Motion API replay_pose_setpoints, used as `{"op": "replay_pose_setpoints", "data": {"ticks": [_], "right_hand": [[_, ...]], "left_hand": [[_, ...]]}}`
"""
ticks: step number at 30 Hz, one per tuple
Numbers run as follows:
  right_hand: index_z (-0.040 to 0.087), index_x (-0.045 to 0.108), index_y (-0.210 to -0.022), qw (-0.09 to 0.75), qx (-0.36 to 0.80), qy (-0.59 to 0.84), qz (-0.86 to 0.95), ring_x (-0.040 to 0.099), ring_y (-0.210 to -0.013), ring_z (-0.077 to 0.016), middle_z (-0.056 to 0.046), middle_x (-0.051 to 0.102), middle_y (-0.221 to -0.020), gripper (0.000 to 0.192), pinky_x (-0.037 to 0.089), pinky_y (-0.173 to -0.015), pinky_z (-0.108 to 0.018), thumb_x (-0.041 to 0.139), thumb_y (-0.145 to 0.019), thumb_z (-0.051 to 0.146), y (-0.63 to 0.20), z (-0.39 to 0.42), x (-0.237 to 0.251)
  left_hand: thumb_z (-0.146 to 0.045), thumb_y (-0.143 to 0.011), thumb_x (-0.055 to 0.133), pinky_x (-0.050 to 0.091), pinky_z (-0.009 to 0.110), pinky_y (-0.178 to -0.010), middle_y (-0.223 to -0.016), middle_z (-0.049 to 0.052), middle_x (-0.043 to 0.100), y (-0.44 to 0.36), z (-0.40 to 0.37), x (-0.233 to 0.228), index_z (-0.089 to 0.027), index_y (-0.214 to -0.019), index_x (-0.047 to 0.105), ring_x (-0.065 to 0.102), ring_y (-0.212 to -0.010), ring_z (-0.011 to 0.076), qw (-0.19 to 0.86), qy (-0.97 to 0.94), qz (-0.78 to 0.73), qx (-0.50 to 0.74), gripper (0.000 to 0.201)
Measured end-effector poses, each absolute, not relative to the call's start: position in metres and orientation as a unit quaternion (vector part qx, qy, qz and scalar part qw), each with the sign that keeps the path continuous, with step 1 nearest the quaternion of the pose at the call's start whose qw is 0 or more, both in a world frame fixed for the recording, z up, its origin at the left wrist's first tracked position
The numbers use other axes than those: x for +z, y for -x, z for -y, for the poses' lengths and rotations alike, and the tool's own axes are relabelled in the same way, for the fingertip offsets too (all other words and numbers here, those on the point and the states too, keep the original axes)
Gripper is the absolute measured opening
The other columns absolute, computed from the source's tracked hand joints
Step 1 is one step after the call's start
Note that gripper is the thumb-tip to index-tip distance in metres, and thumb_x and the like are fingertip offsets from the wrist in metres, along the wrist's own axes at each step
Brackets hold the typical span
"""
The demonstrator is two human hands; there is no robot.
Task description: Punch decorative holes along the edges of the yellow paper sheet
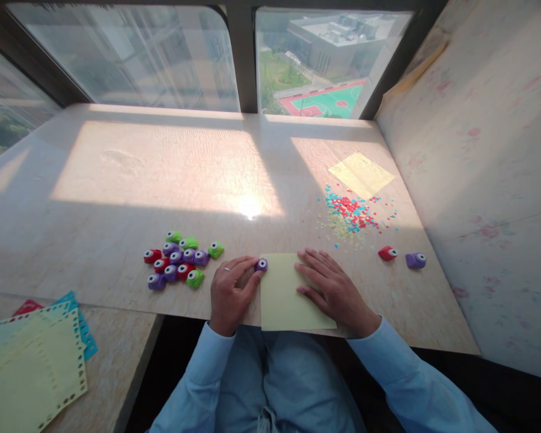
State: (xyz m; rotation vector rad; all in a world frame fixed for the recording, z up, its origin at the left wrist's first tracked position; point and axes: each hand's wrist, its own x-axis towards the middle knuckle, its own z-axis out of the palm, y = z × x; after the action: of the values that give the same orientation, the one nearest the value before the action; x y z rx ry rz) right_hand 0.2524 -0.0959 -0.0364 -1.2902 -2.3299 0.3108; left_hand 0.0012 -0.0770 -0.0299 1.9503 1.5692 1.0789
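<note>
Table top (117, 180): pale stone-look slab, polished, sun glare on it. Yellow paper sheet (288, 294) under the right hand (333, 288): matt, flat, smooth. Purple punch (261, 264) at the left hand (229, 294): glossy moulded plastic; same finish on the pile of punches (178, 260) and the red punch (387, 253). Punched scraps (351, 215): paper confetti, matt. Perforated-edge sheets (31, 367): matt paper. Sleeves (198, 385): light blue woven cloth. Wall (487, 180): matt, blotchy.
</note>
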Motion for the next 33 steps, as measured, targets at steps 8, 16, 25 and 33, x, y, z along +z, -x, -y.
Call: {"op": "replay_pose_setpoints", "data": {"ticks": [8, 16, 25, 33], "right_hand": [[0.020, 0.060, -0.132, 0.228, 0.110, 0.466, 0.848, 0.043, -0.139, -0.0287, -0.014, 0.052, -0.146, 0.040, 0.039, -0.113, -0.055, 0.056, -0.095, 0.035, -0.2521, 0.0956, -0.0371], [0.020, 0.059, -0.133, 0.230, 0.110, 0.467, 0.847, 0.044, -0.139, -0.0285, -0.013, 0.051, -0.146, 0.040, 0.040, -0.113, -0.055, 0.057, -0.095, 0.034, -0.2522, 0.0959, -0.0366], [0.021, 0.059, -0.134, 0.233, 0.114, 0.468, 0.845, 0.043, -0.139, -0.0283, -0.013, 0.051, -0.147, 0.041, 0.040, -0.113, -0.055, 0.057, -0.094, 0.034, -0.2525, 0.0954, -0.0373], [0.021, 0.058, -0.135, 0.250, 0.118, 0.464, 0.842, 0.044, -0.139, -0.0281, -0.013, 0.051, -0.146, 0.042, 0.040, -0.113, -0.054, 0.056, -0.095, 0.036, -0.2535, 0.0952, -0.0399]], "left_hand": [[-0.031, -0.086, 0.066, 0.052, 0.042, -0.092, -0.104, 0.005, 0.073, -0.0008, 0.0775, -0.0296, -0.023, -0.102, 0.072, 0.065, -0.099, 0.0218, 0.205, -0.702, -0.563, 0.385, 0.018], [-0.029, -0.086, 0.066, 0.051, 0.041, -0.092, -0.104, 0.005, 0.073, -0.0003, 0.0777, -0.0305, -0.023, -0.102, 0.071, 0.065, -0.100, 0.0217, 0.203, -0.704, -0.561, 0.384, 0.018], [-0.029, -0.086, 0.066, 0.051, 0.041, -0.091, -0.104, 0.005, 0.074, 0.0003, 0.0784, -0.0303, -0.023, -0.102, 0.071, 0.065, -0.100, 0.0216, 0.205, -0.706, -0.562, 0.381, 0.017], [-0.028, -0.086, 0.066, 0.052, 0.042, -0.093, -0.105, 0.006, 0.074, 0.0004, 0.0778, -0.0297, -0.023, -0.103, 0.071, 0.065, -0.101, 0.0217, 0.200, -0.707, -0.556, 0.389, 0.018]]}}
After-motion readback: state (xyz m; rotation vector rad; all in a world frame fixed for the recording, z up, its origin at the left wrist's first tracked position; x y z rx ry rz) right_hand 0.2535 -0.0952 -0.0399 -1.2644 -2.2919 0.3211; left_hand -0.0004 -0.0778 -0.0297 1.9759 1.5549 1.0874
